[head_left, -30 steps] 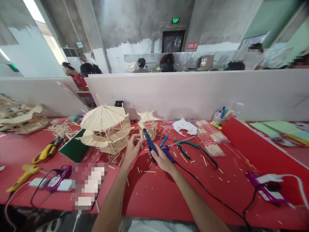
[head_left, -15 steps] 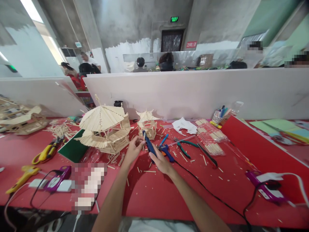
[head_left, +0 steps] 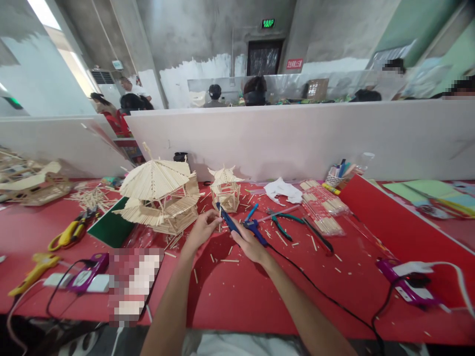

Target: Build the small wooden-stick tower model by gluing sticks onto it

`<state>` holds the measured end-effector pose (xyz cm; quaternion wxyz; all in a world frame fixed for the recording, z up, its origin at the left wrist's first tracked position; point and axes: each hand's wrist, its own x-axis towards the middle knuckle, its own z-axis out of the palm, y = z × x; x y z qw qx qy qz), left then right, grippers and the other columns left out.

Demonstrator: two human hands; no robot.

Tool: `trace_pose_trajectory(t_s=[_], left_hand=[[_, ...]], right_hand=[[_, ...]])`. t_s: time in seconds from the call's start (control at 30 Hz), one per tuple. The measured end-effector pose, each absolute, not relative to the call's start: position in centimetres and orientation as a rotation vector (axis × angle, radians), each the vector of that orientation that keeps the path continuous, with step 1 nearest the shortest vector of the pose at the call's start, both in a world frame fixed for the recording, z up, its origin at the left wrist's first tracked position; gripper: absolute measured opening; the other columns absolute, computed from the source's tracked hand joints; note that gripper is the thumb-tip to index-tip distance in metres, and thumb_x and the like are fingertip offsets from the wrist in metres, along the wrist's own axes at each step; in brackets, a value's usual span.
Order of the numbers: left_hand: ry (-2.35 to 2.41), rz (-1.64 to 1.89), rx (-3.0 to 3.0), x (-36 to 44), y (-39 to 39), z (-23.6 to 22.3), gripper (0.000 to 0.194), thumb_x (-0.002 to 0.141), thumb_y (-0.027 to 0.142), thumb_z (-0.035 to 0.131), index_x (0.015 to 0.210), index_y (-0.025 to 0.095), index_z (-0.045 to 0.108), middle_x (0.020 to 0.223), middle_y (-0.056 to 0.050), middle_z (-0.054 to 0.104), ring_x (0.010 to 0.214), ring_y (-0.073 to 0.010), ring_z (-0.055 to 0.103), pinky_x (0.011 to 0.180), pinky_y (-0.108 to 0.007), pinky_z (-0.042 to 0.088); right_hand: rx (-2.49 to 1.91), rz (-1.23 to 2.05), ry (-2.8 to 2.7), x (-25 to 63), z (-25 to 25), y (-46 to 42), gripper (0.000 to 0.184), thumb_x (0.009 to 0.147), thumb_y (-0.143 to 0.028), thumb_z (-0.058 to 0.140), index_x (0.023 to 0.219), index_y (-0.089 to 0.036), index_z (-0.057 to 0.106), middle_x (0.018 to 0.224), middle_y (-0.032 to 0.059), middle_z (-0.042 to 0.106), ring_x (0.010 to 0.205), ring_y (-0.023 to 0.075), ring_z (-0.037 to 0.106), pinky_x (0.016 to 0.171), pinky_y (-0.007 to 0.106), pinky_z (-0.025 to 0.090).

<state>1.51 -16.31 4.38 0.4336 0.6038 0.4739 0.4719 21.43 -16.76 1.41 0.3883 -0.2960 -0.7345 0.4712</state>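
Note:
My right hand (head_left: 249, 244) is closed round a blue glue gun (head_left: 230, 223), whose nozzle points up and left toward my other hand. My left hand (head_left: 202, 229) pinches a small wooden stick at its fingertips, right by the nozzle. Just behind both hands stands a small stick pavilion (head_left: 225, 189). A larger stick pavilion (head_left: 160, 195) stands to the left, close to my left hand. The gun's black cord (head_left: 326, 296) trails right across the red table (head_left: 237, 291).
Green-handled pliers (head_left: 285, 222), bundles of sticks (head_left: 322, 205) and a white cloth (head_left: 282, 190) lie to the right. Yellow cutters (head_left: 72, 232), a purple device (head_left: 86, 273) and a green mat (head_left: 111, 226) lie left. Loose stick bits litter the table. A white partition (head_left: 297, 138) backs it, people beyond.
The glue gun has tilted lower and its nozzle has come closer to my left fingertips. Both hands stay in about the same place; the view has shifted slightly.

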Motion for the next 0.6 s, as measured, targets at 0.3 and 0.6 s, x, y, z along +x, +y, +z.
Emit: trace_pose_trajectory(t_s=[0.3,0.6], left_hand=[[1.169,1.154,1.509,1.23,-16.17,4.24,0.036,0.081,0.051,0.069,0.086,0.017,0.058,0.069,0.002,0.060,0.061,-0.0115,0.058,0.057,-0.023,0.052],[1.197,1.154,1.463,1.26,-15.95,3.81,0.037,0.077,0.050,0.072,0.085,0.017,0.058,0.072,0.002,0.059,0.062,-0.0110,0.057,0.053,-0.021,0.051]], right_hand=[[-0.778,1.133,-1.907,21.35,1.13,-16.74,0.053,0.104,-0.043,0.040,0.155,-0.028,0.039,0.156,0.0052,0.045,0.145,0.0221,0.040,0.123,0.045,0.027],[-0.840,1.087,-1.914,21.25,0.85,-17.00,0.051,0.104,-0.039,0.038,0.154,-0.027,0.040,0.150,0.0051,0.053,0.133,0.0237,0.053,0.114,0.044,0.041]])
